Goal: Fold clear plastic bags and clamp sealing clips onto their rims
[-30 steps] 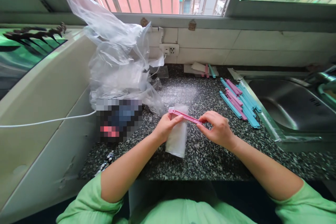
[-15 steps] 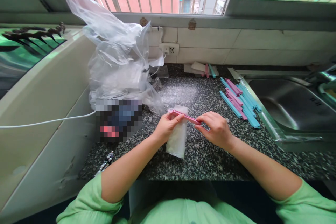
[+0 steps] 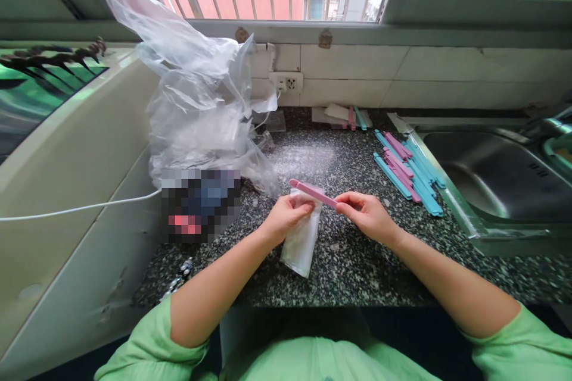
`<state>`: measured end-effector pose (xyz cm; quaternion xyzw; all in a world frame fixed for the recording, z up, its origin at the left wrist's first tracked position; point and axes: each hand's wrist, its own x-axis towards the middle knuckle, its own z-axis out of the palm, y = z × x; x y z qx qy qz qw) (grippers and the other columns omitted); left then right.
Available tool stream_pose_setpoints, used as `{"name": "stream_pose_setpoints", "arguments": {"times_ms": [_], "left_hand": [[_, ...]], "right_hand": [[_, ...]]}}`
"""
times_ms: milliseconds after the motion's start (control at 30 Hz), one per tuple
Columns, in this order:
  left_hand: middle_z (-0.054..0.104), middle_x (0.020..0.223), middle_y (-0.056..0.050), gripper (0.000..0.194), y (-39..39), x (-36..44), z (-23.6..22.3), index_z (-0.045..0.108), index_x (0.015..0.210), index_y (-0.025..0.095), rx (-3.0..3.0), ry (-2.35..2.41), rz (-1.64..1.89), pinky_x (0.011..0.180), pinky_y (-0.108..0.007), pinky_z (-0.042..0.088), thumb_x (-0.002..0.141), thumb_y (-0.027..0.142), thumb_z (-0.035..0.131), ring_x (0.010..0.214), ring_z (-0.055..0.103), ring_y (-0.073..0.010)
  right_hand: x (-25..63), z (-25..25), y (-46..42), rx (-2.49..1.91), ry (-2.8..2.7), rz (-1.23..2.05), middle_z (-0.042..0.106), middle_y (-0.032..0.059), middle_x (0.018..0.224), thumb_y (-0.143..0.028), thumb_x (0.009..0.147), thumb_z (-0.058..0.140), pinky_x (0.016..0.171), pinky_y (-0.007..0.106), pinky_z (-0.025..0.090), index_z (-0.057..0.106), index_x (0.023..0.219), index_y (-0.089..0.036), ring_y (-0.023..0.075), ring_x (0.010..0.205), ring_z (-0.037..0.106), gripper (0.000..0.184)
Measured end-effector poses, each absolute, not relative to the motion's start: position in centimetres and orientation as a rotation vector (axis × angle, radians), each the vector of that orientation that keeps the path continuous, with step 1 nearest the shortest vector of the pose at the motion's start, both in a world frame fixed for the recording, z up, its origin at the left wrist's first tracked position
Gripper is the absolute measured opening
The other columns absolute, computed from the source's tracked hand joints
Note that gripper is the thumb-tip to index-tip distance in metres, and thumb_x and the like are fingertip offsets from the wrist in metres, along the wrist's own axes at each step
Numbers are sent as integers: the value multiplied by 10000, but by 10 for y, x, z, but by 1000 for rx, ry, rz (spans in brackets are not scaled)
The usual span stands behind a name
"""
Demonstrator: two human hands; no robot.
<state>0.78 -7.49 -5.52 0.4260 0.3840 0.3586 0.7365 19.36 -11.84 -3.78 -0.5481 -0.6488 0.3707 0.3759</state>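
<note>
A pink bag sealing clip [image 3: 315, 193] is pinched at its right end by my right hand [image 3: 367, 214], its thumb and fingers closed. The clip slants across the top of a narrow, see-through plastic bag [image 3: 301, 247]. My left hand [image 3: 286, 218] is closed on the bag's upper left part, thumb in front. The clip's left end sticks out above that hand; whether it touches the bag cannot be told. Below my hands, the bag hangs down over the speckled counter [image 3: 348, 277].
Pink and blue clips [image 3: 409, 175] lie in a loose pile by the metal sink [image 3: 480, 175]. Several more items, with clips, lie near the wall [image 3: 342, 114]. Crumpled clear plastic bags [image 3: 201, 113] and a blurred-out dark object [image 3: 203, 205] with a white cable are at left.
The pink clip has come out of my left fingers and up, its left end raised over the bag. My left hand now grips the bag alone, and the bag's lower end has tilted slightly.
</note>
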Motion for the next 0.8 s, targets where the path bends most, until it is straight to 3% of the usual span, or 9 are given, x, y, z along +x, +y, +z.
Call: {"name": "stream_pose_setpoints", "arguments": {"times_ms": [367,567,800], "left_hand": [[645,723,-33,349,-75,6,-56,682,789,116,981,823,736,680,-251,370,519,315,776,682,533,-141],[574,589,-3,346,-74,8,-54,663,692,97,840,882,819,545,-218,300,528,383,767,542,444,-83],[557,564,2,331,-71,7,-50,678,710,92,715,907,850,508,-214,274,521,349,765,512,436,-78]], "right_hand": [[196,-38,-116,-1424,-1566,1158,637,16,679,-367,753,573,585,250,424,681,837,-147,121,608,533,259],[198,-38,-114,-1402,-1464,1248,618,7,629,-410,761,554,569,234,417,688,814,-145,101,571,508,302],[208,-42,-109,-1398,-1395,1166,645,37,669,-455,801,490,543,237,429,661,816,-139,103,560,520,360]]}}
